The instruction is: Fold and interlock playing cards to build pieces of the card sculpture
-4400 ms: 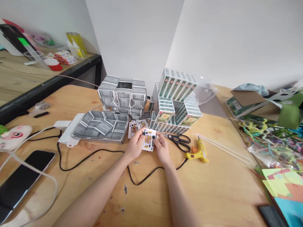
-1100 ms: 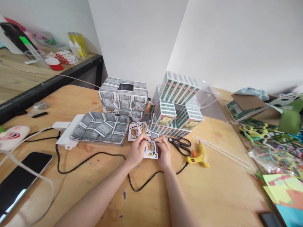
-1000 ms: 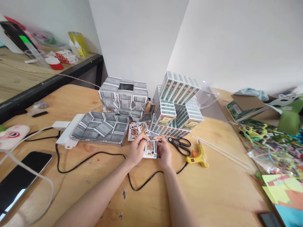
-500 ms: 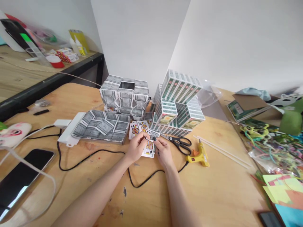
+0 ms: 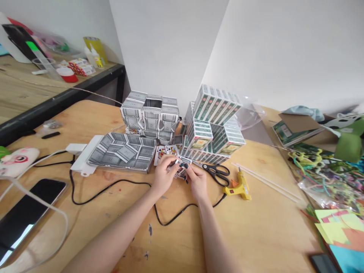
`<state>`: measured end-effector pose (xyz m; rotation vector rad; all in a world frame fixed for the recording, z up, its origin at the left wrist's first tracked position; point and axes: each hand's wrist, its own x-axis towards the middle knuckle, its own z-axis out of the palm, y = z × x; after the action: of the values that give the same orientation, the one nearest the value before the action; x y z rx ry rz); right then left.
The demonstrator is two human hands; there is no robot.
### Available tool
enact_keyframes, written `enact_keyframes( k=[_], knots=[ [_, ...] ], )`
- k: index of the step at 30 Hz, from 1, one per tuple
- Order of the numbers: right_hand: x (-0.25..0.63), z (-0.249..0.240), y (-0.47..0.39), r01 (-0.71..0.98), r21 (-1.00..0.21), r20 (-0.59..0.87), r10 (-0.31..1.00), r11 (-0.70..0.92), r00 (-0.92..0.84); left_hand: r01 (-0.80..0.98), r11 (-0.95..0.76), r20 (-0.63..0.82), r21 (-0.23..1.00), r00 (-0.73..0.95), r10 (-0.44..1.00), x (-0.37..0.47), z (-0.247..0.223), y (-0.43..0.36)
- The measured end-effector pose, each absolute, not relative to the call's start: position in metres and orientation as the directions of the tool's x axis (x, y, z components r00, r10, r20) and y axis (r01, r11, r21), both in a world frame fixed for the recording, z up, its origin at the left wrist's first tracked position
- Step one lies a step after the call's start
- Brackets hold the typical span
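Close together in the middle of the table, my left hand point(image 5: 163, 176) and my right hand point(image 5: 198, 182) both pinch a playing card point(image 5: 180, 173). Fingers cover much of that card. Behind my left fingers lie face-up playing cards point(image 5: 159, 152), a jack and a queen. A shallow tray made of grey-backed cards point(image 5: 148, 163) is left of my hands. The block-shaped card structure point(image 5: 150, 113), with a square opening on top, stands behind it. Black-handled scissors point(image 5: 218, 174) lie just right of my right hand, near a yellow glue gun point(image 5: 240, 187).
Stacked card boxes point(image 5: 200, 134) stand behind the scissors. Two glue sticks point(image 5: 267, 182) lie at the right. A black cable point(image 5: 113, 184) crosses the table in front of the tray. At the left are a white power strip point(image 5: 82, 159) and a phone point(image 5: 31, 216).
The king card between my hands was face-up and largely visible; now it is tilted or folded and mostly covered. My fingertips have drawn closer together.
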<state>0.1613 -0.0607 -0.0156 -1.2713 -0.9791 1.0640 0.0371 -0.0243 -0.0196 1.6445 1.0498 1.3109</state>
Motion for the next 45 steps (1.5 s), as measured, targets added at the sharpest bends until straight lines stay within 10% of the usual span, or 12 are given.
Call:
enact_keyframes(
  k=[21,45],
  knots=[
    [0.159,-0.024,-0.062,0.061,-0.995,0.094,0.949,0.079,0.300,-0.013,-0.235,0.235,0.972,0.157,0.959,0.038,-0.014,-0.023],
    [0.129,-0.017,-0.075,0.152,-0.986,0.123,0.932,0.074,0.342,0.469,-0.544,0.576,0.696,0.089,0.813,0.039,-0.024,-0.036]
  ],
)
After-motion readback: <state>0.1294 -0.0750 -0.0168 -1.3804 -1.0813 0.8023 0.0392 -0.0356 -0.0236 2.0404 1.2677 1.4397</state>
